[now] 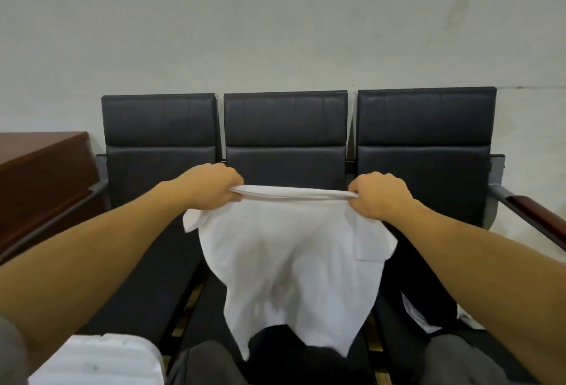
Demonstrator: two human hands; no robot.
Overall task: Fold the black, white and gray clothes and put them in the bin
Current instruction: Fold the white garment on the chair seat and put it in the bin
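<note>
A white T-shirt [291,265] hangs in the air over the middle seat, stretched flat along its top edge. My left hand [211,185] grips the top left end and my right hand [378,197] grips the top right end, both fists closed on the cloth. The sleeves droop beside each hand. A black garment [275,341] lies on the seat under the shirt's hem. At the bottom left stands a white ribbed bin [101,360], partly cut off by the frame. More black cloth with white labels [419,302] lies on the right seat.
A row of three black padded chairs [284,121] stands against a pale wall. A brown wooden cabinet [39,176] is at the left. A wooden-topped armrest [533,216] juts out at the right. Grey trouser knees [453,360] show at the bottom.
</note>
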